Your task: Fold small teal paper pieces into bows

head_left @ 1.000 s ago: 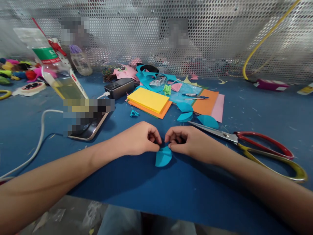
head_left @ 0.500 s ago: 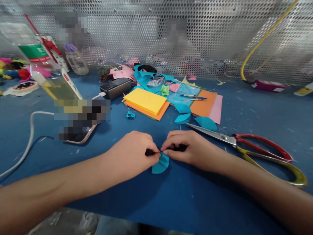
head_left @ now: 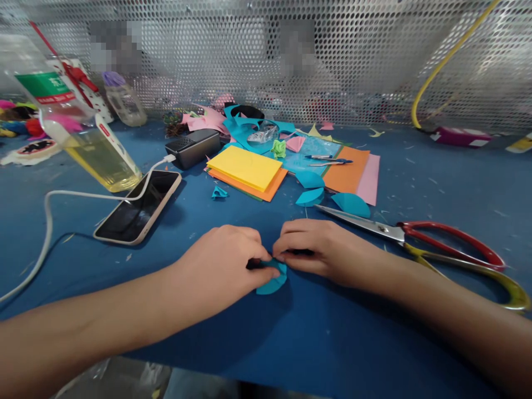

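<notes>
Low over the blue table, a small blue paper piece with a rounded lower edge is between my hands. My left hand pinches it, thumb lying across its face. My right hand has its fingertips closed at the paper's upper right edge, with the exact grip partly hidden. Just beyond my right hand lie several blue paper petals and scissors with red and yellow handles. A small folded blue scrap sits beyond my left hand.
Yellow sheets lie on orange paper, with more orange paper to the right. On the left are a phone, white cable, black box and tilted bottle. Perforated metal panel stands behind.
My left thumb has moved right across the blue paper, covering more of its upper part. My right fingers have drawn closer together. The view has shifted slightly.
</notes>
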Available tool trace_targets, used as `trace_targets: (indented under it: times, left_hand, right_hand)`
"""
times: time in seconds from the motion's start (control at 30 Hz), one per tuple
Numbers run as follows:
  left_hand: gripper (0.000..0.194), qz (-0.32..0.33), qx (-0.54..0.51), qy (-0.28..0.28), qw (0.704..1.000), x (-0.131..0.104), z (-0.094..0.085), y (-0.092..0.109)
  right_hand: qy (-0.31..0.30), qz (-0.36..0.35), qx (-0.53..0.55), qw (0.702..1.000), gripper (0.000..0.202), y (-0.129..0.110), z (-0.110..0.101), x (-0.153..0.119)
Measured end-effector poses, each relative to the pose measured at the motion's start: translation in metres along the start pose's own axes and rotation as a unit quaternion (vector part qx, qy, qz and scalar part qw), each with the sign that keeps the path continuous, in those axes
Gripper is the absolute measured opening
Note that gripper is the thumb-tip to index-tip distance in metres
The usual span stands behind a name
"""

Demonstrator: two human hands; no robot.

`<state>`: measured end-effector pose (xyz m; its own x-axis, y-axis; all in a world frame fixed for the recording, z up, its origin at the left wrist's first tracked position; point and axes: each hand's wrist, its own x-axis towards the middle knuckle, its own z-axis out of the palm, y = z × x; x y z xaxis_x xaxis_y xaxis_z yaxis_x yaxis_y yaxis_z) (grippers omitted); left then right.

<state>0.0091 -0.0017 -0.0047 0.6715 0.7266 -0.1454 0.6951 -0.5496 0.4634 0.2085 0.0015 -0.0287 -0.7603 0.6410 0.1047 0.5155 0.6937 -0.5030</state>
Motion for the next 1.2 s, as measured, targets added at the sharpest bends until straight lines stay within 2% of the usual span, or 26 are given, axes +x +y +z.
trace_targets:
  times: [0.13,0.3,0.4,0.67,0.9,1.2]
  left_hand:
    - [0.019,-0.006,-0.022,0.002,1.0,0.002,-0.003,0.0]
    - [0.016,-0.06,-0.078,-0.01,0.995,0.008,-0.009,0.001]
    - [0.013,-0.07,-0.091,-0.013,0.993,0.011,-0.007,0.0]
    - [0.011,0.02,-0.036,0.006,0.999,0.012,-0.002,-0.007]
    - [0.012,0.058,-0.033,0.015,0.998,0.011,-0.001,-0.011]
    - [0.016,0.113,0.011,-0.004,0.994,0.007,-0.006,-0.012]
  right_hand:
    - [-0.008,0.005,-0.003,1.0,0.014,-0.002,-0.001,0.001]
    - [0.021,0.045,-0.009,0.999,0.007,-0.004,0.003,0.003]
    - [0.017,0.037,-0.018,0.999,0.007,-0.002,0.005,0.004]
    - [-0.051,-0.06,-0.054,0.995,0.022,0.007,-0.007,0.002]
    - [-0.01,-0.05,-0.019,0.999,0.016,0.008,-0.002,0.0]
    - [-0.043,-0.086,-0.119,0.988,0.024,0.001,-0.011,-0.002]
